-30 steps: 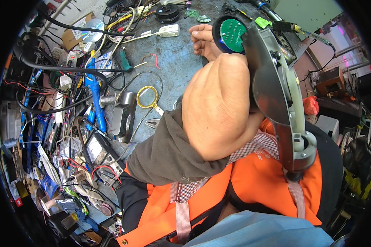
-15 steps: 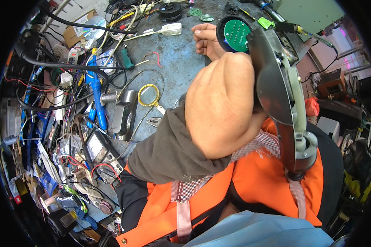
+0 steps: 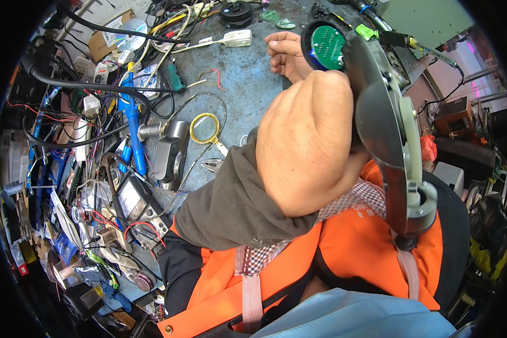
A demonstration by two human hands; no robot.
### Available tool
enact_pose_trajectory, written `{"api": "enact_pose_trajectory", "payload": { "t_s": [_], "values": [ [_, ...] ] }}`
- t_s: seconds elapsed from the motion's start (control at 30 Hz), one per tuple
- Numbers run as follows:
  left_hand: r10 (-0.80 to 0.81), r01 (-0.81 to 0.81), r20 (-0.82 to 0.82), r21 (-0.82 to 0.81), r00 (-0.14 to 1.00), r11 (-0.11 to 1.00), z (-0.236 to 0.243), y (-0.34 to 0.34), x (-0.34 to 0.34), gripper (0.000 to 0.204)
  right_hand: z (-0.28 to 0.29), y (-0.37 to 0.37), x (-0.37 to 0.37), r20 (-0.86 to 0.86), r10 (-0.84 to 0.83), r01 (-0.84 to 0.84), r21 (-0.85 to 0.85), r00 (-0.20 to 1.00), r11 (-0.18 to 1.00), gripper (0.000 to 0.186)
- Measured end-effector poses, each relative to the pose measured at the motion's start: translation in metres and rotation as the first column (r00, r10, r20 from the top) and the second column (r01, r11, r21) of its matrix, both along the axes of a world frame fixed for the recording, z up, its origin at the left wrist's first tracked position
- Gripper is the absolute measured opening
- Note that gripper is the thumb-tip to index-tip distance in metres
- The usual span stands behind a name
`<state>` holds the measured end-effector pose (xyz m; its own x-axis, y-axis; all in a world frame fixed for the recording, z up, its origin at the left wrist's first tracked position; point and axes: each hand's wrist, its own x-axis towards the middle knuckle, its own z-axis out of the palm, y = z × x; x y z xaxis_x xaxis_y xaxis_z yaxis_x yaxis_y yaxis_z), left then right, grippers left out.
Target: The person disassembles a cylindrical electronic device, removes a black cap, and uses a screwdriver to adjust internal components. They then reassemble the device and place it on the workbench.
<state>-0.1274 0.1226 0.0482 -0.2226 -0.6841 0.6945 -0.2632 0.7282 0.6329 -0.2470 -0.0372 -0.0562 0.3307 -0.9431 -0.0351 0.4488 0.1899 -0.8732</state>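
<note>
A long curved device [image 3: 378, 121] has a dark grey casing, a pale inner arm and a round joint at its lower end. It stands tilted above my lap, at the right. At its upper end is a black round cup holding a green circuit board [image 3: 327, 47]. My left hand [image 3: 307, 143], its back toward me, is closed against the device's left side; its fingertips are hidden. Beyond it, my right hand [image 3: 290, 55] shows loosely bent fingers with nothing seen between them; its palm and wrist are hidden behind my left hand and the device.
On the worn blue bench lie a yellow-rimmed magnifying glass [image 3: 205, 128], pliers [image 3: 212, 164], a grey metal block [image 3: 172, 155] and a white-handled tool [image 3: 236, 38]. Tangled cables and a blue tool [image 3: 132, 121] crowd the left. A meter [image 3: 135, 203] lies near my left forearm.
The device, with its green board and my left hand, has shifted slightly to the right. My hands keep nearly the same pose.
</note>
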Motion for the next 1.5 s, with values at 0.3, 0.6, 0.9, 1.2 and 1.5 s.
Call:
{"api": "enact_pose_trajectory", "payload": {
  "t_s": [0.3,0.6,0.9,1.2,1.5],
  "values": [
    [-0.036,0.036,0.005,0.004,0.999,0.999,0.003,-0.004,-0.004,0.051,-0.025,-0.020,-0.015,-0.044,-0.053,0.055,0.039,0.998,0.998,0.020],
    [-0.015,0.015,0.002,-0.019,1.000,1.000,-0.001,-0.002,-0.003,0.050,-0.014,-0.011,-0.007,-0.045,-0.025,0.023,-0.032,0.999,0.999,0.020],
    [-0.028,0.028,0.004,-0.077,1.000,0.997,0.000,-0.006,-0.004,0.050,0.005,0.004,-0.008,-0.002,-0.016,0.016,-0.015,1.000,1.000,0.019],
    [-0.006,0.006,0.010,-0.079,1.000,0.997,0.001,-0.005,-0.003,0.049,-0.002,0.000,-0.010,0.015,0.021,-0.020,-0.046,1.000,0.999,0.018],
    [-0.019,0.019,0.000,-0.091,1.000,0.996,0.003,-0.006,-0.004,0.049,-0.023,-0.019,-0.013,-0.067,-0.043,0.044,0.020,0.997,0.999,0.018]
  ]
}}
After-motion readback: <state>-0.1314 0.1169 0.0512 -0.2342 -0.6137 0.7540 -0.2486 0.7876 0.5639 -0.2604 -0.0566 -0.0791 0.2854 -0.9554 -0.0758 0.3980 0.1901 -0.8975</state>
